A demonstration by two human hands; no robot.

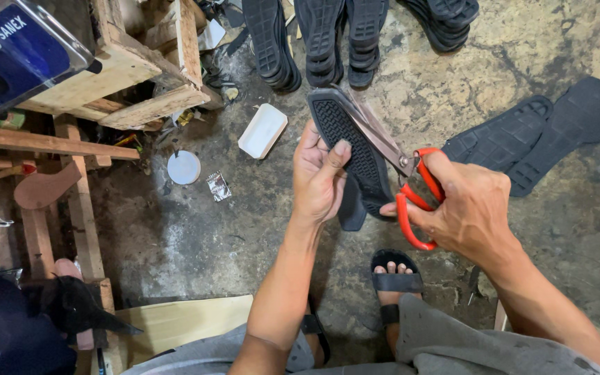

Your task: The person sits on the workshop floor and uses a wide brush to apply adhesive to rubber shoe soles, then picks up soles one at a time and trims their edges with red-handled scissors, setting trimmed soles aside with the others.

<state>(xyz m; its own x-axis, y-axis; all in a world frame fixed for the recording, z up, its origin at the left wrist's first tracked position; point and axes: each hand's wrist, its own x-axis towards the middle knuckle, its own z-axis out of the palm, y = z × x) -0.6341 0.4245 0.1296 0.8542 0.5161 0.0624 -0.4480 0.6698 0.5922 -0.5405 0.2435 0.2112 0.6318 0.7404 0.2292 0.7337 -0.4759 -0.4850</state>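
My left hand (319, 177) holds a black rubber shoe sole (351, 139) upright, thumb pressed on its patterned face. My right hand (468, 208) grips red-handled scissors (411, 191), fingers through the loops. The metal blades (373, 128) run up along the right edge of the sole, close against it. Both hands are above my knees and my sandalled foot (396, 278).
More black soles lie on the concrete floor at the right (543, 135) and stacked at the top (345, 38). A white rectangular lid (263, 130) and a round white lid (184, 167) lie on the floor. A wooden frame (116, 76) stands at the left.
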